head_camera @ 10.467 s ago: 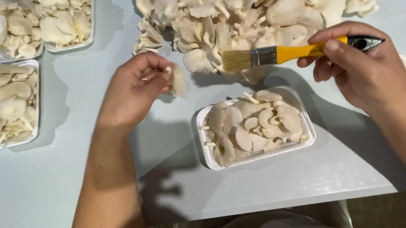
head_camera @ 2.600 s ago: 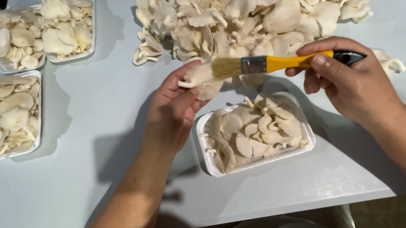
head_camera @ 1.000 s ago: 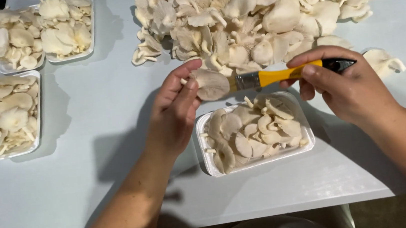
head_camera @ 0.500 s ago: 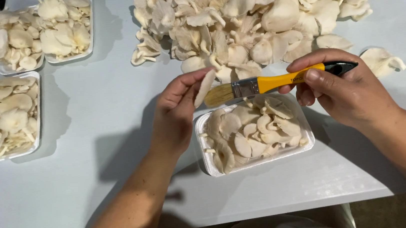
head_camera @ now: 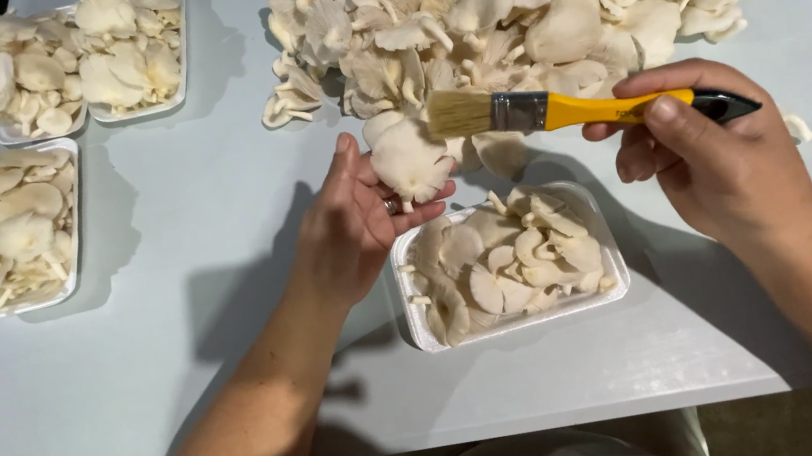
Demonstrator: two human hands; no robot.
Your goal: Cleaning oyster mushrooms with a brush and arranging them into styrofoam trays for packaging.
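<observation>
Head view: left hand [head_camera: 356, 228] palm up, fingers cupped under a pale oyster mushroom [head_camera: 409, 160], cap resting on the fingertips just above the near tray [head_camera: 612, 277] — a loose cradle rather than a pinch. Right hand [head_camera: 711, 161] closed round the brush [head_camera: 565, 111], thumb along the yellow handle, bristles pointing left and hovering just over the mushroom's upper edge, not clearly touching.

Near tray half-filled with more caps; big loose heap [head_camera: 503, 7] behind, touching nothing in hand. Three filled trays [head_camera: 75, 233] well apart at the far left of the grey table [head_camera: 184, 312]. Blue object at the top right corner, mostly cut off.

Judged from its look: very light, soft, thin at the rim, likely to tear or bruise under pressure. Best supported from beneath across the cap, or taken near the thicker stem end — never squeezed at the frilled edge. Dry surface, so little slip expected.
</observation>
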